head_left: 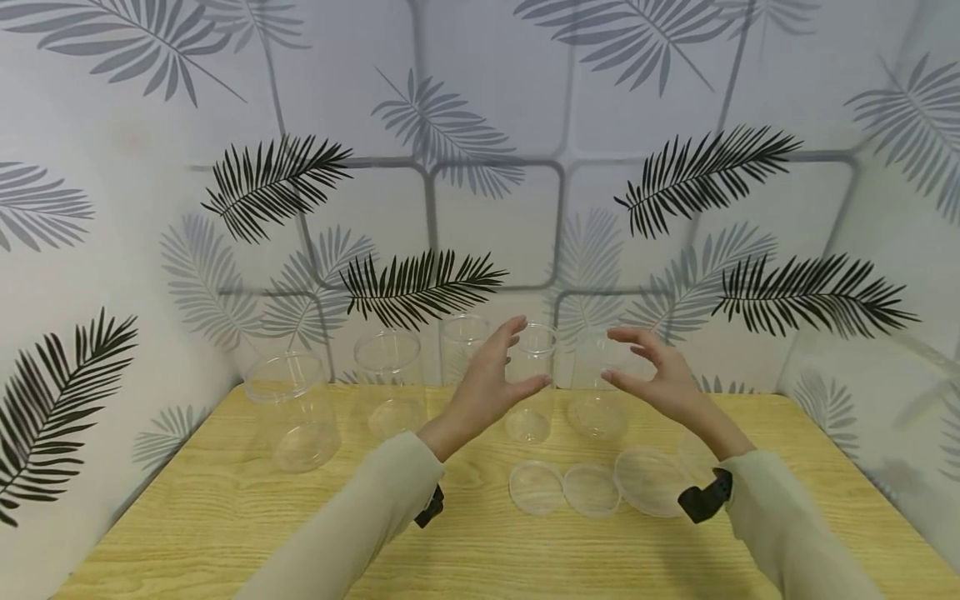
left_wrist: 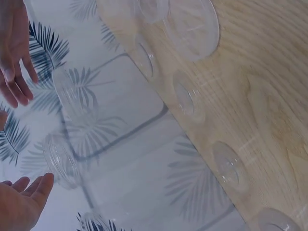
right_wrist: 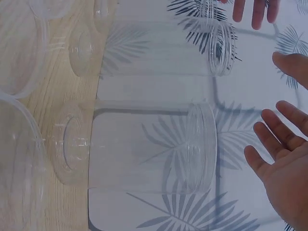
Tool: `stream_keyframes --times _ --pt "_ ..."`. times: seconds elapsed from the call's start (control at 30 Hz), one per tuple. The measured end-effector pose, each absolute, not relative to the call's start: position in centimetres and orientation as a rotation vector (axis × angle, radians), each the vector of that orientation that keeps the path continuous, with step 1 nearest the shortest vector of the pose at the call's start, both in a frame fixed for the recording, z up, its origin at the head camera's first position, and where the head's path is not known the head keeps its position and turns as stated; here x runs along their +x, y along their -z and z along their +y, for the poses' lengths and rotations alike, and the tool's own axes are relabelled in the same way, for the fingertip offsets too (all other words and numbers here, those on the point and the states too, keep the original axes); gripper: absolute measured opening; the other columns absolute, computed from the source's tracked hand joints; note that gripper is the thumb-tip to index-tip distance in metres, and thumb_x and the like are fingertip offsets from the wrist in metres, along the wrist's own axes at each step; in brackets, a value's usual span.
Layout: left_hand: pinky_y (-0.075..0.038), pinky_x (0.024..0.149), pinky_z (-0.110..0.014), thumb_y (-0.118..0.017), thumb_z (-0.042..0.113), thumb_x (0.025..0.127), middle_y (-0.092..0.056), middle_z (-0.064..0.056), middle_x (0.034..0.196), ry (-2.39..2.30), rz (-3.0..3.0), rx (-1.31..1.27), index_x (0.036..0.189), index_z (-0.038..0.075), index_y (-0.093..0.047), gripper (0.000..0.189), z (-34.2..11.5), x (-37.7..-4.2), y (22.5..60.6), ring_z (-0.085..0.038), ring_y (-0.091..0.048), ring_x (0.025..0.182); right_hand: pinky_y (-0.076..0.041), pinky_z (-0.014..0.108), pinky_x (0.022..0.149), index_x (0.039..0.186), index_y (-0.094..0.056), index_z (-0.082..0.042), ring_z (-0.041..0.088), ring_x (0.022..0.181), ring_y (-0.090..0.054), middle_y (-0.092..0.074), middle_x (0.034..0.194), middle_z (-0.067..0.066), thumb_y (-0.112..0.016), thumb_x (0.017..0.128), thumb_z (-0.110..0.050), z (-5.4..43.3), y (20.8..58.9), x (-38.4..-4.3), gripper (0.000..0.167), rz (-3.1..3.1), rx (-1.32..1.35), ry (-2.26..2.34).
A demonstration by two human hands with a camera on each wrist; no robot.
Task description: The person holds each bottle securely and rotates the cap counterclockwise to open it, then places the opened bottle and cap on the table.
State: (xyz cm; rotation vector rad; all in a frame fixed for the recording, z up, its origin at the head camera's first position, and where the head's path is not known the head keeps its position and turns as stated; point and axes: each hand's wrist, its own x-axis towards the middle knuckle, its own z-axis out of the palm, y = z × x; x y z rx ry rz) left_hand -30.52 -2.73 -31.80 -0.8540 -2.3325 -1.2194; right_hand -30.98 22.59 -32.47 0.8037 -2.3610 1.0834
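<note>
Both hands are raised over the table with fingers spread, facing each other with a gap between them, and neither holds anything. My left hand [head_left: 483, 387] overlaps a clear slim jar [head_left: 529, 421] in the head view. Beside the rim of a wider clear jar [head_left: 597, 417], my right hand [head_left: 660, 379] has its thumb and fingers apart. In the right wrist view, the right hand [right_wrist: 286, 168] is apart from that jar's rim [right_wrist: 202, 149]. The left wrist view has the left hand [left_wrist: 21, 204] near another jar's rim [left_wrist: 61, 161].
More clear lidless jars stand to the left: a wide one [head_left: 306, 446], a medium one [head_left: 393, 417] and a slim one [head_left: 465, 333] behind. Several clear round lids [head_left: 536, 487] lie in a row in front. A leaf-patterned wall covering [head_left: 487, 225] rises behind the wooden table [head_left: 465, 542].
</note>
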Motion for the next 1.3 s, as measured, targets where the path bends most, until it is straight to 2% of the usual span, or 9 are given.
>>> stream_keyframes --times 0.13,0.6,0.93,1.3 --pt "-0.046 0.096 -0.036 -0.072 0.023 0.079 -0.040 -0.012 0.141 1.199 -2.326 -0.908 0.138 0.005 -0.032 0.074 -1.7 -30.0 32.0 -0.025 -0.044 0.126 -0.032 0.053 0.103 0.130 -0.043 -0.003 0.035 0.123 -0.040 -0.045 0.133 0.019 -0.065 0.085 -0.014 23.4 32.3 -31.6 0.052 -2.370 0.727 -1.106" --pt "-0.044 0.098 -0.033 -0.069 0.029 0.081 -0.042 -0.011 0.139 1.178 -2.394 -0.949 0.138 0.005 -0.034 0.071 1.9 -29.4 34.5 -0.026 -0.047 0.123 -0.027 0.056 0.105 0.136 -0.032 0.003 0.039 0.129 -0.031 -0.035 0.140 0.022 -0.061 0.088 -0.023 25.4 33.3 -33.6 0.062 -2.376 0.560 -1.360" --pt "-0.041 0.101 -0.036 -0.070 0.026 0.081 -0.042 -0.013 0.139 1.297 -2.458 -0.779 0.138 0.001 -0.032 0.073 4.4 -30.6 36.5 -0.027 -0.045 0.124 -0.023 0.057 0.107 0.143 -0.021 -0.001 0.039 0.134 -0.022 -0.024 0.146 0.022 -0.059 0.089 -0.029 26.2 35.0 -34.8 0.072 -2.475 0.485 -1.445" --pt "-0.036 0.105 -0.040 -0.067 0.030 0.083 -0.034 -0.013 0.144 1.397 -2.538 -0.592 0.142 0.005 -0.025 0.077 6.2 -31.9 37.6 -0.025 -0.035 0.132 -0.018 0.059 0.108 0.147 -0.006 -0.005 0.038 0.139 -0.008 -0.008 0.152 0.018 -0.057 0.090 -0.034 26.6 35.8 -35.0 0.082 -2.578 0.483 -1.515"
